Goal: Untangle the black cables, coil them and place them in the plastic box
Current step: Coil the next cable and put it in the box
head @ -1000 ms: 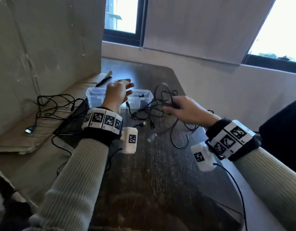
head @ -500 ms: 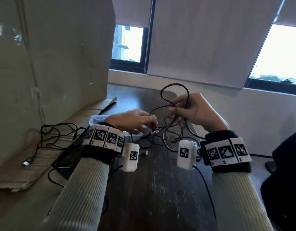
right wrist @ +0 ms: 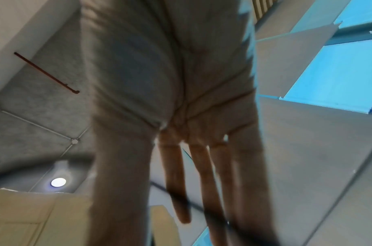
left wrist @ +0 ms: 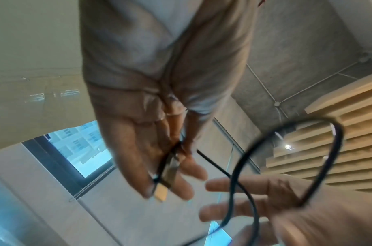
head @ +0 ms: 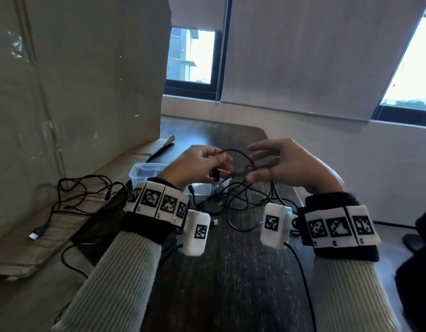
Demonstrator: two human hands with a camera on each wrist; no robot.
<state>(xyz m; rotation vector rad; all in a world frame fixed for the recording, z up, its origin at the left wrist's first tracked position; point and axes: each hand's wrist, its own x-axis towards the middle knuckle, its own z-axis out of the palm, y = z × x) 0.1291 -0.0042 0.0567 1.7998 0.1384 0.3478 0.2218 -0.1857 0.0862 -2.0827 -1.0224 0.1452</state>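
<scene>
A black cable is held up at mid-frame, arched between both hands above the table. Its plug end is pinched in the curled fingers of the left hand. The right hand is spread, fingers straight; the loop appears draped over them, though blur obscures this. More tangled cables lie below, beside the plastic box.

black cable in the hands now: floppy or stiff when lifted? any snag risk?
Likely floppy but springy: the black cable arcs in a loop between the left hand and right hand rather than hanging limp. Probably light: the left hand's fingers pinch it near its plug. Snag risk: strands trail into the tangle below.
</scene>
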